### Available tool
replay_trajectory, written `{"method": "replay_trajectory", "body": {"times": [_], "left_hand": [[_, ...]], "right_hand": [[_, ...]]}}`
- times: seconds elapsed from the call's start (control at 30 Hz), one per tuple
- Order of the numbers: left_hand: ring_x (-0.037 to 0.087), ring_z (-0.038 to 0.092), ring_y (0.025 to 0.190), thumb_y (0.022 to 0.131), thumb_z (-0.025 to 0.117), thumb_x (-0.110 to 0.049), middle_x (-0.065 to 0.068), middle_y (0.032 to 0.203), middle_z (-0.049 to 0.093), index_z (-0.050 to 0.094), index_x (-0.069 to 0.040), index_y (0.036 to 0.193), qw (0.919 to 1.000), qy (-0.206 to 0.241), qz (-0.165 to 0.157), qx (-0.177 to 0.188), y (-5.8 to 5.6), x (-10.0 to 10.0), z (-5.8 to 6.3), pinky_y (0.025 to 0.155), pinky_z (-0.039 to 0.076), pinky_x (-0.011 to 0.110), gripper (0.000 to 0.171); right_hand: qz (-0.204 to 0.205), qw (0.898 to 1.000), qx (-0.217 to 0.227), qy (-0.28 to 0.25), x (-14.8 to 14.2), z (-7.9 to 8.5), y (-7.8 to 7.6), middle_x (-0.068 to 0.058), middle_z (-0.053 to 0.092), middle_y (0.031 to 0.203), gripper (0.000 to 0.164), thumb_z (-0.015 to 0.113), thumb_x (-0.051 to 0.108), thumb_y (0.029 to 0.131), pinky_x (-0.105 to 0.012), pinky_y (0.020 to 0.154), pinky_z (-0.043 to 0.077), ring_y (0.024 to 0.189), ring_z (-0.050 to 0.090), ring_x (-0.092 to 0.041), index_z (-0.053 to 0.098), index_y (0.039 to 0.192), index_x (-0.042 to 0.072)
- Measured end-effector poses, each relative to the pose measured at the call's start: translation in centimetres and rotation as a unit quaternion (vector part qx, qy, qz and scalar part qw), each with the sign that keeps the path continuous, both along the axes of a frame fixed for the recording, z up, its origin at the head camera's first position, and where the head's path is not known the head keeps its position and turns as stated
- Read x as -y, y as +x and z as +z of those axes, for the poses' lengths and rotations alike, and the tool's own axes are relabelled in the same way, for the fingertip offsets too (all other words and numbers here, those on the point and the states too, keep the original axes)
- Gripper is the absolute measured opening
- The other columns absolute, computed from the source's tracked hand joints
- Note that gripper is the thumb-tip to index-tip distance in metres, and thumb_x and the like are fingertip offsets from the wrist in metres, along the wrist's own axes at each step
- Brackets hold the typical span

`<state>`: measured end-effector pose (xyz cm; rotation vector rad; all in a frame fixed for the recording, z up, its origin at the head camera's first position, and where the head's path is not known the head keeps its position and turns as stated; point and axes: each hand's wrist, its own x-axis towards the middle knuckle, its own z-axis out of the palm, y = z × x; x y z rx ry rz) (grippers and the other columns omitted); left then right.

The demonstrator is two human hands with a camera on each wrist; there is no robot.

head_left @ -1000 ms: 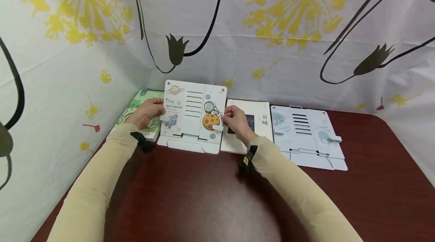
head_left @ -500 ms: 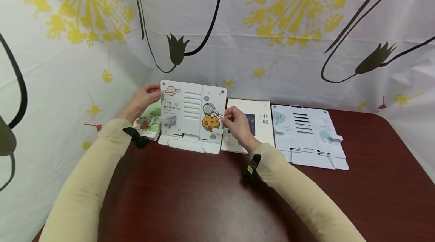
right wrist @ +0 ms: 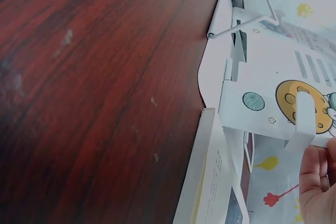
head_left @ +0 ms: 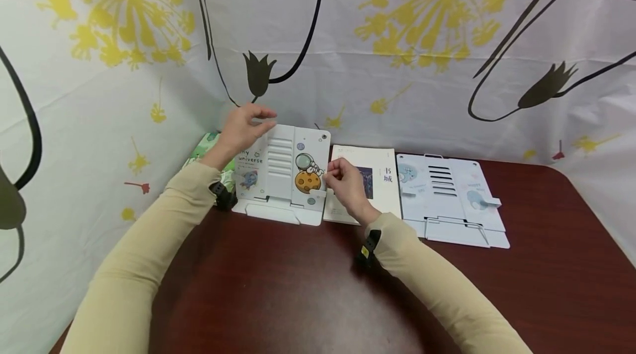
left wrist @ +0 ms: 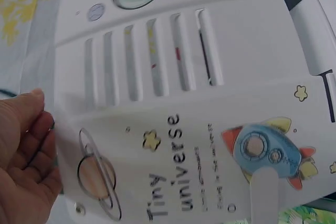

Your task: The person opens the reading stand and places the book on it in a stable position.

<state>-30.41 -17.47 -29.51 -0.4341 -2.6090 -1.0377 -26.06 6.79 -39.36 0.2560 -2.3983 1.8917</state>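
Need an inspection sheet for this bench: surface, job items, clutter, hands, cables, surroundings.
Surface: dark red-brown table, glossy, a few pale marks in the right wrist view.
Job items: white "Tiny universe" stand, printed panel raised off the table.
Clutter: green book, partly hidden, left of that stand; cream book to its right; second white stand further right.
Left hand: at the panel's top edge, thumb and fingers apart; contact unclear.
Right hand: pinches the panel's right edge.
Cables: nothing seen.
Surroundings: white fabric with yellow and dark plant prints, behind the table and along its left.
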Motion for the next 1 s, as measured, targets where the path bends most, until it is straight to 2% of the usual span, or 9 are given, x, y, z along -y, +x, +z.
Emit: {"method": "replay_trajectory", "body": {"times": [0.17, 0.33, 0.5, 0.63, 0.87, 0.93, 1.0], "left_hand": [[0.028, 0.057, 0.112, 0.090, 0.065, -0.015, 0.013, 0.115, 0.064, 0.068, -0.003, 0.108, 0.9989, -0.043, -0.004, 0.018, 0.0, -0.6, -0.5, 0.098, 0.044, 0.041, 0.023], [0.029, 0.057, 0.110, 0.089, 0.065, -0.015, 0.014, 0.111, 0.065, 0.069, -0.003, 0.104, 0.9991, -0.038, -0.017, -0.001, 0.0, -0.6, -1.0, 0.097, 0.043, 0.041, 0.020], [0.027, 0.058, 0.104, 0.088, 0.067, -0.013, 0.014, 0.106, 0.065, 0.070, -0.002, 0.101, 0.9993, -0.002, -0.034, -0.013, -0.2, -0.5, -1.3, 0.094, 0.045, 0.040, 0.017], [0.025, 0.058, 0.099, 0.087, 0.067, -0.010, 0.014, 0.102, 0.065, 0.070, -0.001, 0.099, 0.9981, 0.025, -0.053, -0.020, -0.3, -0.5, -1.4, 0.090, 0.045, 0.039, 0.016], [0.017, 0.054, 0.089, 0.086, 0.067, -0.007, 0.012, 0.095, 0.062, 0.070, 0.000, 0.095, 0.9943, 0.057, -0.086, -0.026, -0.7, 0.0, -1.9, 0.082, 0.046, 0.032, 0.011], [0.015, 0.053, 0.087, 0.086, 0.067, -0.008, 0.011, 0.094, 0.062, 0.070, -0.001, 0.094, 0.9935, 0.061, -0.092, -0.026, -0.8, 0.2, -2.0, 0.080, 0.045, 0.029, 0.011], [0.013, 0.052, 0.085, 0.086, 0.068, -0.009, 0.011, 0.093, 0.062, 0.071, -0.001, 0.093, 0.9926, 0.063, -0.099, -0.029, -0.9, 0.3, -2.0, 0.077, 0.045, 0.027, 0.011]], "right_hand": [[-0.003, 1.000, 0.000, 0.008, 0.3, 0.0, 0.2, -0.006, 0.057, 0.080, 0.009, 0.060, -0.004, 0.086, -0.033, 0.071, 0.057, 0.071, 0.055, -0.010, 0.057, 0.093, 0.000], [-0.007, 1.000, -0.002, 0.008, 0.4, 0.0, 0.3, -0.006, 0.058, 0.080, 0.009, 0.061, -0.004, 0.086, -0.023, 0.066, 0.054, 0.071, 0.055, -0.010, 0.058, 0.094, 0.000], [-0.009, 1.000, 0.000, 0.009, 0.4, 0.1, 0.5, -0.009, 0.059, 0.082, 0.009, 0.061, -0.004, 0.086, -0.026, 0.067, 0.054, 0.071, 0.055, -0.011, 0.058, 0.094, -0.001], [-0.010, 1.000, -0.003, 0.002, 0.4, 0.2, 0.7, -0.010, 0.060, 0.083, 0.009, 0.061, -0.005, 0.086, -0.035, 0.070, 0.056, 0.071, 0.055, -0.011, 0.058, 0.094, -0.001], [0.009, 1.000, -0.017, -0.003, 0.5, -0.1, 0.8, -0.014, 0.063, 0.084, 0.010, 0.063, -0.005, 0.085, -0.026, 0.066, 0.055, 0.068, 0.057, -0.010, 0.060, 0.094, -0.003], [0.022, 1.000, -0.013, -0.004, 0.3, -0.3, 0.8, -0.013, 0.064, 0.084, 0.010, 0.062, -0.004, 0.085, -0.030, 0.068, 0.056, 0.068, 0.058, -0.009, 0.060, 0.095, -0.003], [0.035, 0.999, 0.004, -0.029, 0.0, -0.3, 0.7, -0.010, 0.064, 0.083, 0.011, 0.062, -0.002, 0.087, -0.032, 0.071, 0.057, 0.069, 0.059, -0.008, 0.059, 0.097, -0.004]]}}
